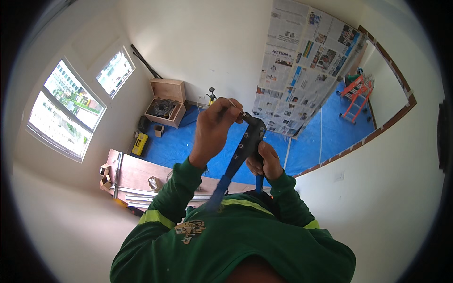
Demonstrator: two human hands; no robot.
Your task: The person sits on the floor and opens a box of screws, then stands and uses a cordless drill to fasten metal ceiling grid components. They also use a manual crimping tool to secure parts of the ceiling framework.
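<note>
A black hand riveter (246, 144) with blue handle grips is raised in front of my chest. My right hand (267, 163) is closed around one of its arms, just below the head. The other arm, with several round metal inserts along it, slants down to the left, its end blurred. At the tool's nose, my left hand (216, 129) is closed in a pinch on a thin metal rivet (232, 102). The rivet's pin sticks up past my fingertips. Whether its other end sits inside the nose cannot be made out.
A plywood board (137, 177) with metal channels (141, 198) lies at the left. Beyond are a yellow toolbox (139, 144) and an open wooden box (178, 114) holding coiled cable. Blue sheeting (188, 141) covers the floor. A newspaper-covered panel (292, 70) and an orange ladder (357, 96) stand right.
</note>
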